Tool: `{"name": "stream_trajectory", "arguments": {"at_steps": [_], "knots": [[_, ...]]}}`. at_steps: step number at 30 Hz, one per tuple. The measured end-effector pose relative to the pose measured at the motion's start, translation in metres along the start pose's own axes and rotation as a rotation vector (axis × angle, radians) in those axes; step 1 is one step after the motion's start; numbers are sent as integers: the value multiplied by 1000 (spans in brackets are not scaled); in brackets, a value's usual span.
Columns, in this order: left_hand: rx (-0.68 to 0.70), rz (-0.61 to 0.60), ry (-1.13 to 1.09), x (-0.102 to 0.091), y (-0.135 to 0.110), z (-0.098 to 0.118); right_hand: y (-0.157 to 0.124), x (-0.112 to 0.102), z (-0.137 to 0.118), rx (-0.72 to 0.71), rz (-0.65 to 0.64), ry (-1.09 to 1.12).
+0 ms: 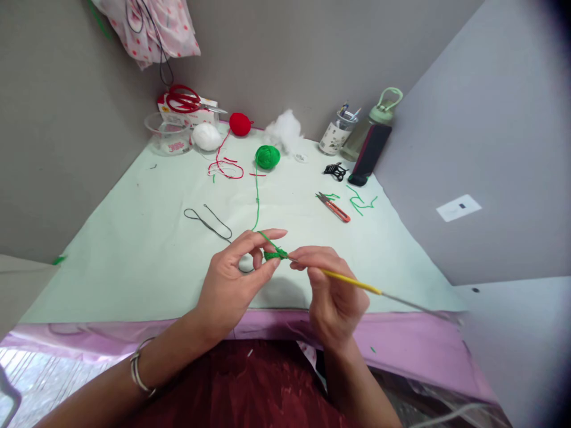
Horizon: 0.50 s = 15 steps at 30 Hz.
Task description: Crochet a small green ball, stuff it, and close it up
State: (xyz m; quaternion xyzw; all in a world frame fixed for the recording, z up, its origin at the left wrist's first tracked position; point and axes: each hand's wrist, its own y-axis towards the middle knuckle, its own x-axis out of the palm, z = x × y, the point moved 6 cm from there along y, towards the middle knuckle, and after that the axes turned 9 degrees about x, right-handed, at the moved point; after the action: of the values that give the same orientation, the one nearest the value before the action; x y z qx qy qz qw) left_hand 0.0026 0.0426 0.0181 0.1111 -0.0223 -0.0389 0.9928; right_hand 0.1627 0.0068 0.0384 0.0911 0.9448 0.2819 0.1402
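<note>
My left hand (234, 276) pinches a small green crochet piece (274, 254) between thumb and fingers, with green yarn (257, 202) running over the index finger and back to a green yarn ball (267, 156). My right hand (332, 291) is closed round a yellow-handled crochet hook (357, 284), whose tip is in the green piece. Both hands hover above the near edge of the pale green table (134, 249).
Red snips (333, 207) and green yarn scraps (362, 202) lie right of centre. A black cord (209, 223) lies left. At the back stand a red yarn ball (240, 123), white ball (206, 137), stuffing (284, 128), scissors (185, 100), a plastic tub (167, 135), pen cup (336, 134), bottle (377, 119), phone (370, 153).
</note>
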Motion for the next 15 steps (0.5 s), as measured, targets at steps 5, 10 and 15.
{"name": "stream_trajectory", "arguments": {"at_steps": [5, 10, 15], "knots": [[14, 46, -48, 3, -3, 1, -18, 9, -3, -251, -1, -332], [-427, -126, -572, 18, -7, -23, -17, 7, 0, -256, 98, -317], [-427, -96, -669, 14, -1, -22, 5, -1, 20, 172, 110, 250]]}}
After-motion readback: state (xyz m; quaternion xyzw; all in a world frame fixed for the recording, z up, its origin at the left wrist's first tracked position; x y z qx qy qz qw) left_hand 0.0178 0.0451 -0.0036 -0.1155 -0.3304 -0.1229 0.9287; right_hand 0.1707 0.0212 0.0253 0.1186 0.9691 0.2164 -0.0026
